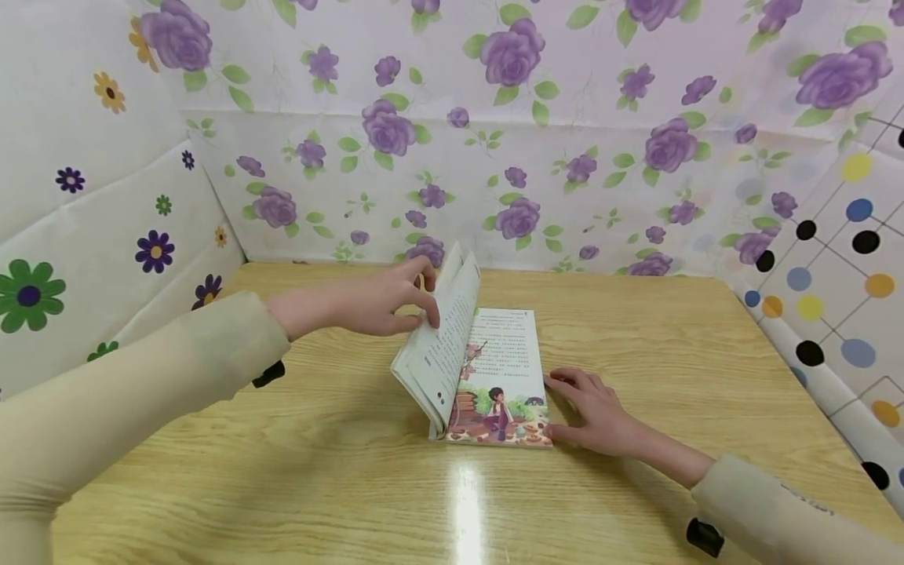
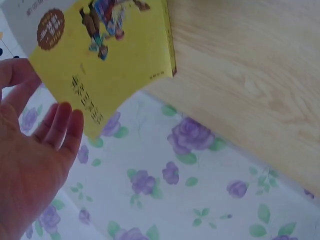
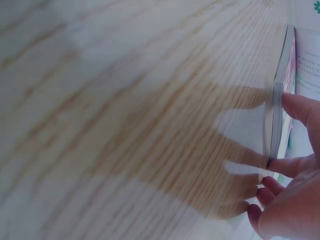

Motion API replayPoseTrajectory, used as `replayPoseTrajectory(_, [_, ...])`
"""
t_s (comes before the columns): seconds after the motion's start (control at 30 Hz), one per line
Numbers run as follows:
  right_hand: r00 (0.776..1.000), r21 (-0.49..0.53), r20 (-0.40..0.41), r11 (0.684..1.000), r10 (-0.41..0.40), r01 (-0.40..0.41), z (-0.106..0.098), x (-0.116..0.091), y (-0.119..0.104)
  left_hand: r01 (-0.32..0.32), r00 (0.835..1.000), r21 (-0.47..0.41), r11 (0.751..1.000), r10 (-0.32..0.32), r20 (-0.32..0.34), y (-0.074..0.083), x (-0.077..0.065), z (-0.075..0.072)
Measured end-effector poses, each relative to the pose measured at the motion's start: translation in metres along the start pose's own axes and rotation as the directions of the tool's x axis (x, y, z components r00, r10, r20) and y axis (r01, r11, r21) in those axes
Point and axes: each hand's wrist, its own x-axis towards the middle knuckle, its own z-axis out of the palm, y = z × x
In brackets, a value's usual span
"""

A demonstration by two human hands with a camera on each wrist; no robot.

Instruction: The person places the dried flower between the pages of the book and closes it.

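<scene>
An open book (image 1: pixel 503 341) lies on the table, its right page flat with text and a coloured picture of a seated child. Its left part stands raised at a slant, and the yellow cover (image 2: pixel 117 65) shows on the outer side in the left wrist view. My left hand (image 1: pixel 377 302) pinches the raised pages and cover at their outer edge. At the flat part's right edge, my right hand (image 1: pixel 596 412) rests with its fingers spread. Its thumb (image 3: pixel 300 106) touches the page edge, and a fingertip meets the book's side by the tabletop.
The wooden table (image 1: pixel 636 329) reaches back to a cloth wall (image 1: pixel 452 188) with purple flowers. Side cloths stand at the left (image 1: pixel 92 212) with daisies and at the right (image 1: pixel 833 314) with coloured dots.
</scene>
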Motion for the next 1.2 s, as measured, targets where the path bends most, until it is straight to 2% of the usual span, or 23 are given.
replayPoseTrajectory(0.13, [1.0,0.003,0.001,1.0,0.0,0.0,-0.001,0.0,0.0,-0.062,0.997,0.033,0.998,0.06,0.049,-0.007,0.007,-0.008])
replayPoseTrajectory(0.23, [1.0,-0.001,0.003,1.0,0.002,-0.002,-0.001,-0.001,0.001,-0.123,0.991,0.057,0.991,0.12,0.057,-0.014,0.013,-0.01])
replayPoseTrajectory(0.3, [1.0,-0.006,0.004,1.0,0.007,-0.007,-0.001,-0.001,0.001,-0.142,0.988,0.056,0.988,0.139,0.064,-0.017,0.018,-0.01])
replayPoseTrajectory(0.57, [1.0,-0.009,-0.002,1.0,0.002,-0.002,-0.001,-0.001,0.0,-0.153,0.983,0.063,0.986,0.146,0.111,-0.016,0.04,-0.007])
replayPoseTrajectory(0.77, [1.0,-0.003,-0.018,1.0,-0.001,0.001,0.001,-0.001,0.001,-0.215,0.972,0.065,0.975,0.207,0.107,-0.01,0.061,0.0])
replayPoseTrajectory(0.9, [1.0,0.049,-0.029,0.999,0.004,-0.002,0.003,-0.002,0.003,-0.255,0.963,0.057,0.965,0.248,0.105,-0.007,0.074,0.007])
replayPoseTrajectory(1.07, [0.999,0.097,-0.05,0.995,-0.003,0.008,0.005,-0.004,0.003,-0.262,0.954,0.029,0.965,0.255,0.16,-0.003,0.087,0.014])
replayPoseTrajectory(1.2, [0.998,0.119,-0.055,0.993,0.0,0.006,0.007,-0.005,0.004,-0.246,0.949,0.026,0.969,0.235,0.211,0.0,0.098,0.019])
